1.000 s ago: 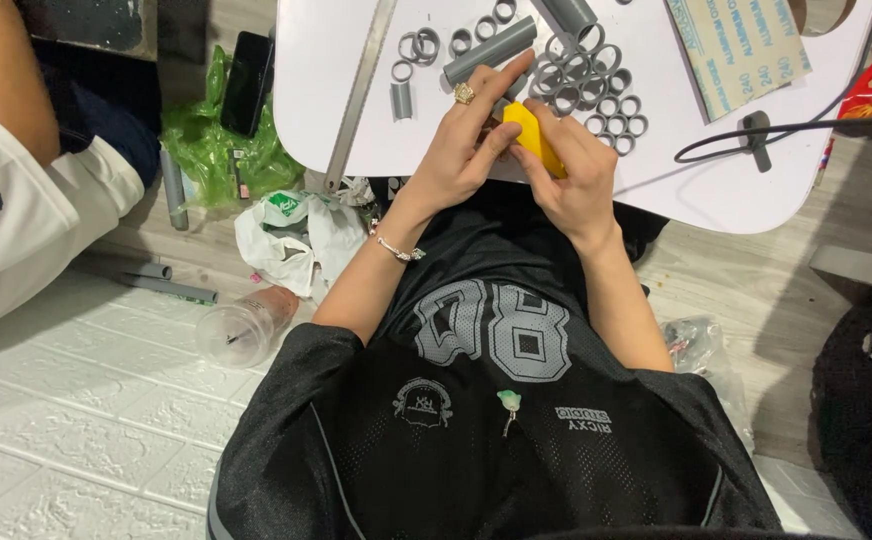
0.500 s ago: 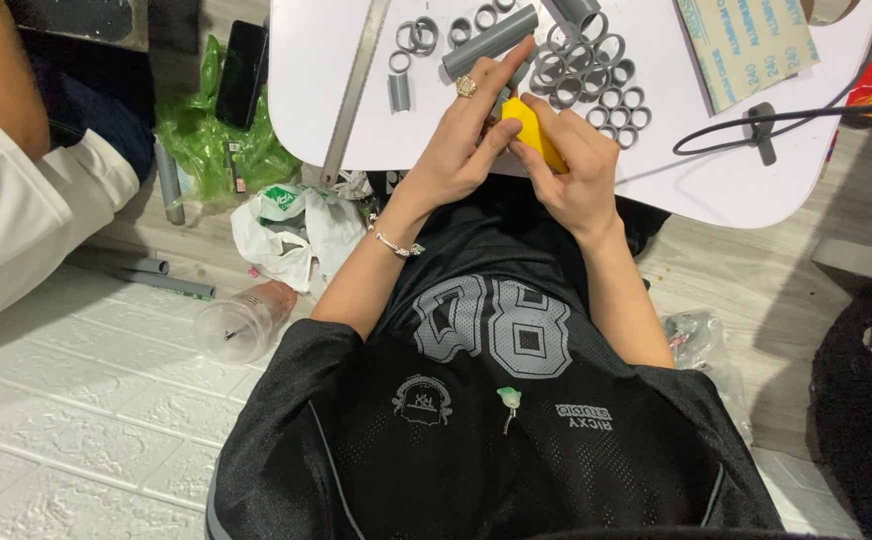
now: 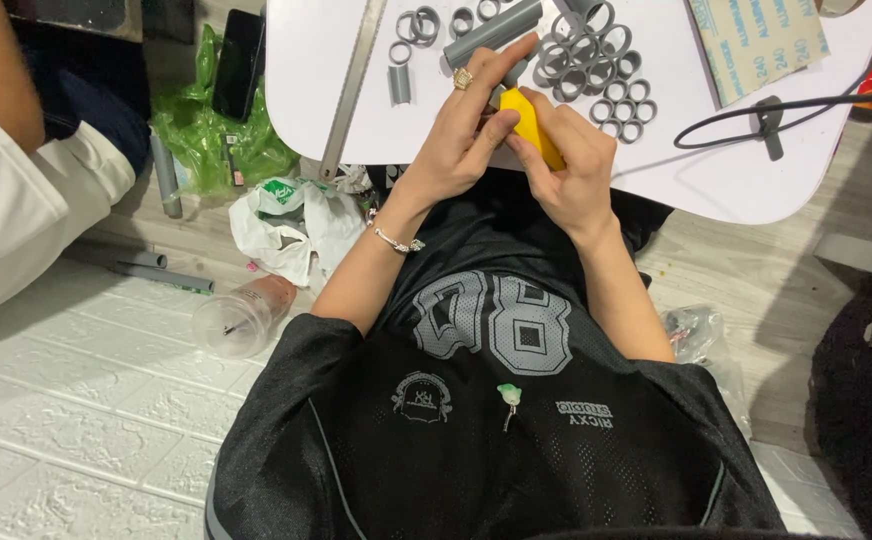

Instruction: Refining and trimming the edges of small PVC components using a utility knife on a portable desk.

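My right hand (image 3: 574,170) grips a yellow tool handle (image 3: 534,126) at the near edge of the white table (image 3: 326,120). My left hand (image 3: 461,130), with a ring and a bracelet, lies against the same yellow handle. Its fingers reach up toward a grey pipe length (image 3: 496,25). I cannot tell whether the left fingers also pinch a small grey piece. Several cut grey pipe rings (image 3: 606,70) lie just beyond both hands. Two more rings (image 3: 416,24) and a short grey sleeve (image 3: 399,84) lie to the left.
A long metal strip (image 3: 351,85), a sandpaper sheet (image 3: 756,40) and a black cable (image 3: 766,110) lie on the table. On the floor to the left are a green bag (image 3: 206,130), a white bag (image 3: 291,220), a plastic cup (image 3: 236,320) and grey pipes (image 3: 161,275). Another person (image 3: 16,200) sits at the left.
Both hands stay together on the yellow handle. The left fingers have shifted slightly along it, and the view has drifted a little.
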